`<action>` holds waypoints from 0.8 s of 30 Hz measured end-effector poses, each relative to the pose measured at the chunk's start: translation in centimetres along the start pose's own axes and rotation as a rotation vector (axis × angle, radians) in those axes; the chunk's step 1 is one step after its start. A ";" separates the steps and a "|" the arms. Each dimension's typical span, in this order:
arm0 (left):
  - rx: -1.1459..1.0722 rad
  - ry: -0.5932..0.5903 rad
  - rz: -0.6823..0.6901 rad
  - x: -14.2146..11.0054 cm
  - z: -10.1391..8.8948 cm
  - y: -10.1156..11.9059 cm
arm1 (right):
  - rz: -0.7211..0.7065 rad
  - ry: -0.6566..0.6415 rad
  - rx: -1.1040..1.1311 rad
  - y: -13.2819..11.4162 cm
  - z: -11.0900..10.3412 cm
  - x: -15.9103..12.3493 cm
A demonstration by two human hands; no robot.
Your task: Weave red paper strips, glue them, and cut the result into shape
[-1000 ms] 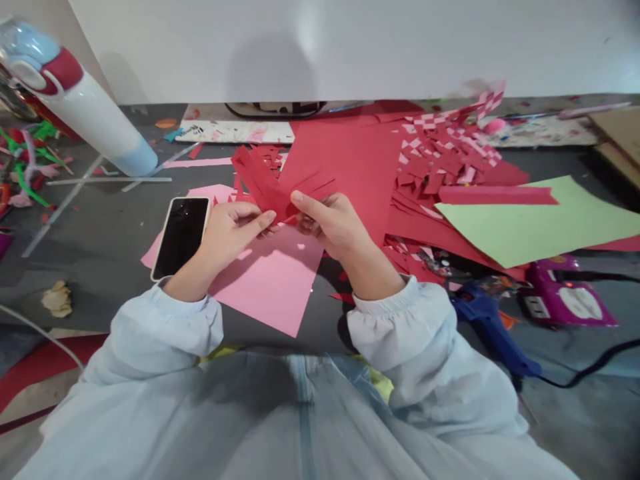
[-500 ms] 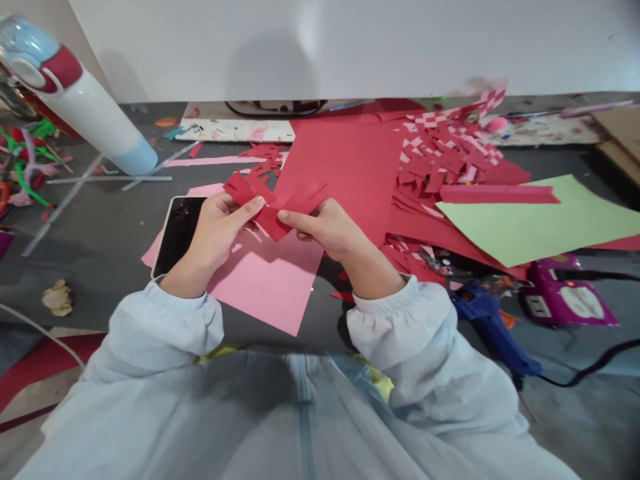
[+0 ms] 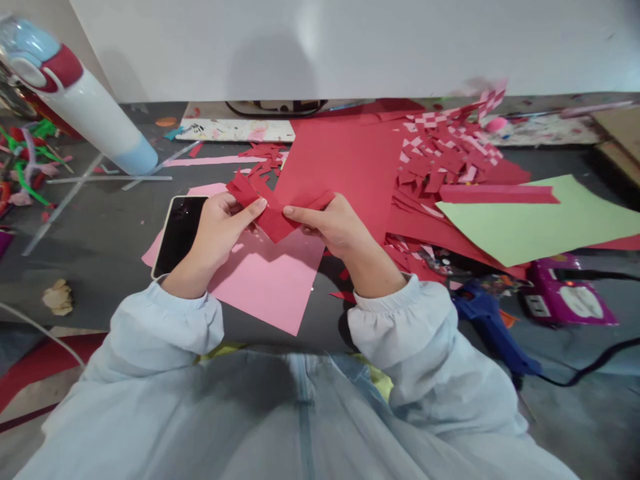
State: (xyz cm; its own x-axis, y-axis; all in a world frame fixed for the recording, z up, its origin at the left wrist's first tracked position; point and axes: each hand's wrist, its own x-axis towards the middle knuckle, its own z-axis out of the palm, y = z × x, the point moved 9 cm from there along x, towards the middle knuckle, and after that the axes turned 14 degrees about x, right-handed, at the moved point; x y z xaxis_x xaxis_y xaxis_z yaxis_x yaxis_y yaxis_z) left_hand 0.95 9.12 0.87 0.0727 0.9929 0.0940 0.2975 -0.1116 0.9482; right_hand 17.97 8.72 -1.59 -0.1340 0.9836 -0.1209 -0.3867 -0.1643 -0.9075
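A red paper piece, cut into strips at its upper ends and shaped like a V, is held between both hands. My left hand pinches its left arm between thumb and fingers. On the right arm, my right hand has a similar pinch, thumb on top. Some fingertips are hidden behind the paper. Below the hands lies a pink paper sheet, and a phone with a dark screen rests partly on it, beside my left wrist. Behind the hands a large red sheet lies flat.
Woven red-and-pink paper pieces are heaped at the back right, near a green sheet. A blue glue gun with a cord lies at the front right, by a purple box. At left stands a white bottle.
My right hand has shifted slightly right and its thumb has slid along the red paper. The paper's right strips now sit closer together. My left hand has barely moved.
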 end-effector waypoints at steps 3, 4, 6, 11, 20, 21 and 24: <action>0.016 -0.001 0.014 -0.1 0.1 0.4 | -0.014 -0.007 -0.020 -0.2 0.1 0.0; 0.017 -0.001 0.017 -0.1 0.1 0.5 | -0.016 -0.012 -0.023 -0.3 0.1 0.0; 0.016 -0.002 0.025 -0.1 0.1 0.6 | -0.015 -0.018 -0.024 -0.3 0.1 0.0; -0.003 -0.019 0.042 0.0 0.2 0.5 | -0.002 -0.004 -0.045 -0.1 0.0 0.0; -0.008 -0.015 0.018 -0.1 0.1 0.4 | -0.021 -0.031 -0.006 -0.1 0.2 0.1; -0.003 -0.017 0.017 -0.1 0.1 0.4 | -0.020 -0.032 -0.002 0.0 0.1 0.1; -0.012 -0.023 -0.010 -0.1 0.2 0.3 | -0.017 -0.032 0.004 0.1 0.1 0.2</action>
State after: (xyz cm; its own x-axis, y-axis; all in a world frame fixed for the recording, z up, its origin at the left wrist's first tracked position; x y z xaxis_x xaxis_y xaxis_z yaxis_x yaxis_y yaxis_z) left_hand 1.22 9.01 1.14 0.0914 0.9928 0.0775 0.2874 -0.1008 0.9525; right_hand 17.85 8.90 -1.68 -0.1567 0.9833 -0.0923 -0.3929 -0.1478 -0.9076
